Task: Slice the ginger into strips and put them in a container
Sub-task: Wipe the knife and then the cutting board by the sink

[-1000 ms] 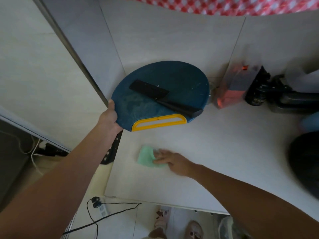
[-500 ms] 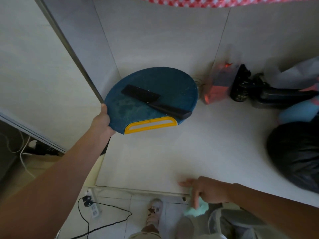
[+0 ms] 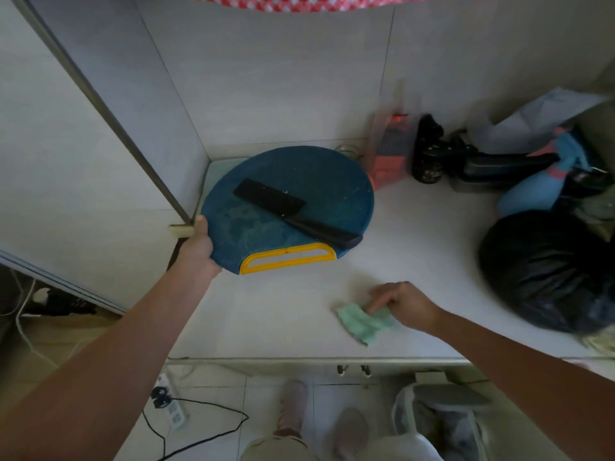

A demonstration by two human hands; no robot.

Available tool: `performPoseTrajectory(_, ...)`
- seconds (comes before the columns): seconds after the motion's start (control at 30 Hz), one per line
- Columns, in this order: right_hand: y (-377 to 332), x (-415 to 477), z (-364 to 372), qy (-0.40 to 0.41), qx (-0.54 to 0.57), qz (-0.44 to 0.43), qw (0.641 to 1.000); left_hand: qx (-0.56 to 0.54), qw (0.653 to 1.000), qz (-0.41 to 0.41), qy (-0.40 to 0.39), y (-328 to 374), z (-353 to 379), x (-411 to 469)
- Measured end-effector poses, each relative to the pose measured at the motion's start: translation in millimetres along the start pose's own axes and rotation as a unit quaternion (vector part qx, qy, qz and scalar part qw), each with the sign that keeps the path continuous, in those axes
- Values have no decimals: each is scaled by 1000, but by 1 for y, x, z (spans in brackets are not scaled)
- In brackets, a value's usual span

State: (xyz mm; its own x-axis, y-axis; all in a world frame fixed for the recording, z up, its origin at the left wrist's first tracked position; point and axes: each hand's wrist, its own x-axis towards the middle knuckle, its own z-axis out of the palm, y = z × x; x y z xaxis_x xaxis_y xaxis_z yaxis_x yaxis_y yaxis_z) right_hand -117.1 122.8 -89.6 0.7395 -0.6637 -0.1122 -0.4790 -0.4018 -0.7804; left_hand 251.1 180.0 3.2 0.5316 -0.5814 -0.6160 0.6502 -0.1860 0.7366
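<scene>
Left hand (image 3: 199,254) grips blue cutting board (image 3: 316,174) rim; right hand (image 3: 402,302) fingertips press green cloth (image 3: 361,322). Black knife (image 3: 293,214) lies diagonal, handle toward right hand.

The light I get is dim, soft and cool; the white wall tiles (image 3: 266,78) read as grey. The brightest patch is the bench (image 3: 416,261) top in mid-frame, and it fades toward the corners. Shadows are faint, with no hard edges and no glare. The cutting board (image 3: 309,181) is dark, and the knife (image 3: 273,197) on it is nearly a silhouette. The right hand (image 3: 404,302) and the cloth (image 3: 362,322) are smeared by motion blur, as is the black bag (image 3: 539,271) at the right. The wide lens bows the metal post (image 3: 100,104) and the bench's front edge.
</scene>
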Motion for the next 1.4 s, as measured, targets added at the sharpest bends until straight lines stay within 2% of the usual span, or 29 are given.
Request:
performPoseTrajectory(0.13, 15, -30, -11, -99, -175, -5, 979, 28, 999, 6, -21, -24, 7, -7)
performPoseTrajectory(0.23, 31, -62, -21, -87, -296, -27, 951, 45, 998, -16, -40, -50, 12, -10)
performPoseTrajectory(0.3, 39, -83, -22, -65, -354, 11, 933, 64, 996, -36, -45, -66, 15, -13)
performPoseTrajectory(0.43, 43, -110, -17, -6, -368, 59, 928, 93, 991, -65, -76, -93, 31, -20)
performPoseTrajectory(0.63, 33, -115, -13, 40, -355, 95, 929, 139, 986, -80, -46, -122, 46, -10)
performPoseTrajectory(0.87, 36, -119, -7, 64, -362, 129, 921, 141, 987, -67, -46, -128, 68, -19)
performPoseTrajectory(1.03, 28, -113, -11, 67, -371, 160, 912, 217, 970, -104, -32, -118, 73, -14)
performPoseTrajectory(1.13, 19, -108, -12, 50, -344, 201, 916, 357, 930, -74, -42, -112, 72, -23)
performPoseTrajectory(1.23, 9, -102, -17, 4, -366, 242, 899, 475, 877, -51, -54, -105, 65, -13)
performPoseTrajectory(1.3, 6, -100, -19, -17, -351, 271, 896, 577, 815, -5, -43, -100, 59, -4)
performPoseTrajectory(1.4, 5, -101, -20, -5, -296, 309, 904, 719, 688, 92, -47, -93, 57, -1)
